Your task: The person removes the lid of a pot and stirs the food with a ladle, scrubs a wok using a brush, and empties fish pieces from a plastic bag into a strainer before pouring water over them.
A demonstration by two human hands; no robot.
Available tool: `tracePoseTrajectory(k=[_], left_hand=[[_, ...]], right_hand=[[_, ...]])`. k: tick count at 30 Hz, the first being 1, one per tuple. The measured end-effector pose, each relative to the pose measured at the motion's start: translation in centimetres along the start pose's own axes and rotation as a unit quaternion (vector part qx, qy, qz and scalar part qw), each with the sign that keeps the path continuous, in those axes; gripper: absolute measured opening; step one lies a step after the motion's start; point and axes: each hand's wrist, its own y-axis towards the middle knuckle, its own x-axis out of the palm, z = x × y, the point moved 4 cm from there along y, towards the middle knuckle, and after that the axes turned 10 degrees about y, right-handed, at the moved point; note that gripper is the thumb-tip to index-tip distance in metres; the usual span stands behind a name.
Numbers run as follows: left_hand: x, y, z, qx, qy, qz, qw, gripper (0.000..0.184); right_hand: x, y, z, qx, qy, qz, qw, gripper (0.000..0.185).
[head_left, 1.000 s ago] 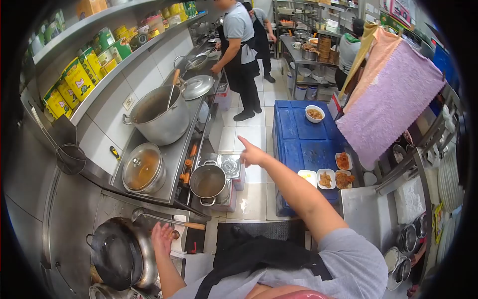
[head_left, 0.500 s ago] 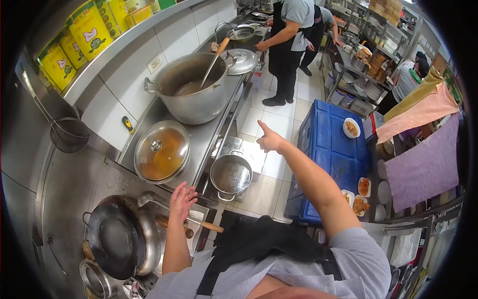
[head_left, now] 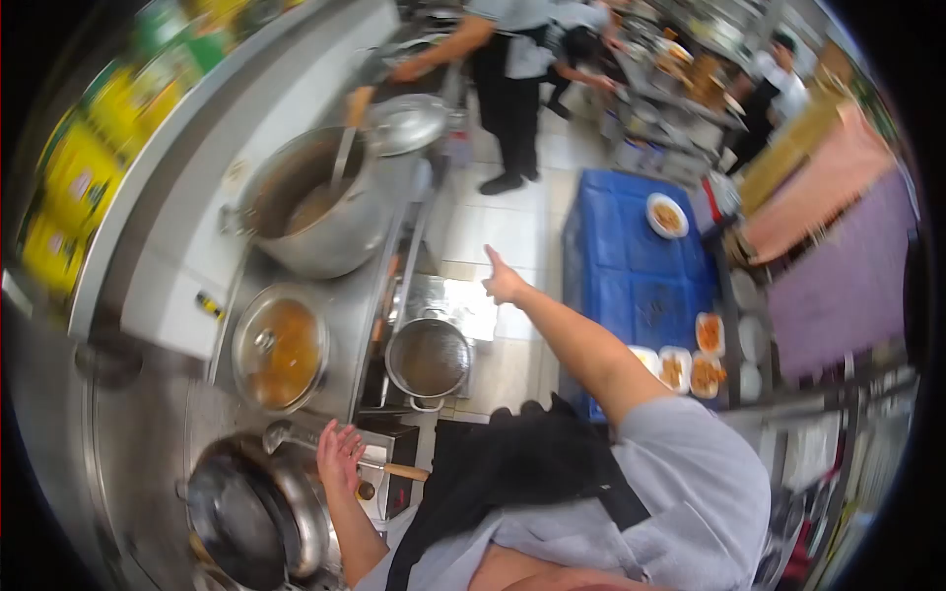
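My right hand (head_left: 504,282) is raised over the tiled floor between the stove counter and a blue chest, its index finger stretched out and nothing in it. Below it and to the left stands an open pot (head_left: 429,359) with liquid inside. My left hand (head_left: 340,453) has its fingers apart, near a wooden-handled ladle (head_left: 406,472) that lies at the counter's near end; contact is not visible. To the left of this hand sits a dark wok (head_left: 236,507). Beyond it, a glass-lidded pot (head_left: 281,350) shows orange contents.
A large pot (head_left: 330,241) holds a paddle. The blue chest (head_left: 645,266) carries a bowl (head_left: 667,216) and small dishes of food. Two people work at the back beside the stove; another is at the back right. Cloths (head_left: 838,286) hang at the right.
The view has swung and is now blurred. Both my hands keep nearly the same poses, the right still pointing. The person at the back right now stands more upright.
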Motion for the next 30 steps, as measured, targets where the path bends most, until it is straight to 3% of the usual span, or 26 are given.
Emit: tracePoseTrajectory(k=[1,3,6,7,10,14,20,26,30], left_hand=[[0.9,-0.2,-0.3,-0.015,0.022,-0.029,0.999,0.047],[1.0,-0.5,-0.7,-0.008,0.014,0.02,1.0,0.049],[2.5,-0.9,-1.0,-0.021,0.052,0.019,0.998,0.051],[3.0,-0.8,-0.9,-0.025,0.065,0.009,0.998,0.051],[5.4,-1.1,0.2,-0.024,0.127,-0.006,0.992,0.055],[8.6,-0.2,1.3,-0.048,0.18,-0.02,0.982,0.055],[14.6,1.3,1.7,-0.081,0.266,-0.079,0.957,0.053],[17.1,-0.2,0.0,-0.122,0.352,-0.106,0.922,0.054],[15.4,-1.9,-0.9,-0.151,0.341,-0.071,0.925,0.054]], right_hand=[[-1.1,0.1,3.1,-0.001,0.019,0.031,0.999,0.088],[-3.3,-2.5,8.6,0.068,0.034,0.045,0.996,0.085],[-7.3,-9.3,18.2,0.197,-0.026,-0.005,0.98,0.08],[-8.4,-10.2,24.3,0.228,-0.124,-0.023,0.965,0.079],[-12.8,-21.2,31.8,0.383,0.048,0.015,0.922,0.076],[-15.7,-27.7,34.0,0.406,0.062,-0.036,0.911,0.073],[-16.2,-32.0,34.6,0.392,0.153,0.067,0.905,0.076],[-18.2,-36.6,38.4,0.431,0.08,0.179,0.881,0.075],[-18.2,-38.9,42.1,0.485,0.062,0.093,0.867,0.075]])
